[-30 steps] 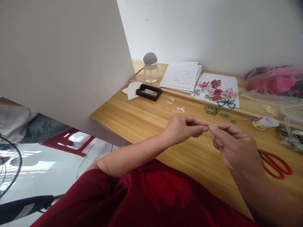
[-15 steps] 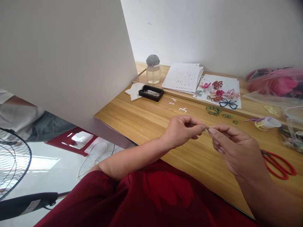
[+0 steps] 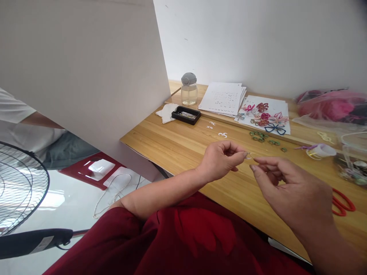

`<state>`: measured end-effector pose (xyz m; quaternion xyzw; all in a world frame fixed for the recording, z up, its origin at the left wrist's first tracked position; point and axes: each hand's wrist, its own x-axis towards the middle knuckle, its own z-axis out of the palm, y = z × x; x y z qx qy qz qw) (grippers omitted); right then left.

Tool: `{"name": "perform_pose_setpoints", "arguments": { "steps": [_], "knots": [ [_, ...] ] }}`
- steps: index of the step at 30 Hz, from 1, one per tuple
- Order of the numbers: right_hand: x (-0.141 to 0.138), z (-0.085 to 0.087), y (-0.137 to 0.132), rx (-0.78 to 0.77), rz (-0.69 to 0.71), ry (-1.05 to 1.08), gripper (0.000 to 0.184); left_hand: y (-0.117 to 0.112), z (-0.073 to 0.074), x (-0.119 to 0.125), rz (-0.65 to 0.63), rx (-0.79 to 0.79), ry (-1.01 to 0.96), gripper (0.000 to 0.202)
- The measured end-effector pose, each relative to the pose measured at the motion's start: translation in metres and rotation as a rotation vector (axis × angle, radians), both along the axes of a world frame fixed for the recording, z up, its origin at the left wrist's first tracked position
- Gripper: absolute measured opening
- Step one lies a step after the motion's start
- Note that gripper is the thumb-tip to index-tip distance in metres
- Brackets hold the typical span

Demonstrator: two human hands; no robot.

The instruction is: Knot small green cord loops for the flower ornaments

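Left hand (image 3: 219,160) pinches a tiny wire piece (image 3: 250,155) above the worktop (image 3: 183,145); right hand (image 3: 289,187) w/ thumb & forefinger just off it, half open. Mid-shaping; next needs re-pinch, fine grip.

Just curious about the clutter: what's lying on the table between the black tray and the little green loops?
In the head view, between the black tray and the green loops, a few small white curled pieces lie on the wooden table.
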<state>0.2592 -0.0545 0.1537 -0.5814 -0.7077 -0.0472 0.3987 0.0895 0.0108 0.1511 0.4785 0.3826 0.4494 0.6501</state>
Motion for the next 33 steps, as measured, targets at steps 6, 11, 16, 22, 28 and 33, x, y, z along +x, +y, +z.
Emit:
{"name": "perform_pose_setpoints", "arguments": {
  "steps": [6,11,16,22,28,33],
  "knots": [
    [0.000,0.020,0.002,0.178,0.168,-0.278,0.009,-0.003,-0.004,-0.005,-0.056,0.183,0.137,0.012],
    [0.015,0.029,0.024,-0.111,0.169,0.017,0.015,-0.002,-0.001,-0.015,-0.230,0.203,0.098,0.016],
    [0.020,0.010,0.042,-0.458,0.235,0.560,0.038,0.002,0.000,-0.020,-0.254,0.114,-0.020,0.035],
    [0.008,-0.004,0.026,-0.378,0.212,0.468,0.018,0.004,-0.004,-0.016,-0.090,0.039,-0.017,0.033],
    [-0.001,-0.001,0.011,0.046,0.128,-0.072,0.011,0.003,-0.001,-0.011,-0.034,-0.009,0.027,0.020],
    [0.005,-0.006,0.012,0.184,0.153,-0.245,0.019,0.003,-0.003,-0.012,-0.068,-0.022,-0.011,0.021]
  ]
}}
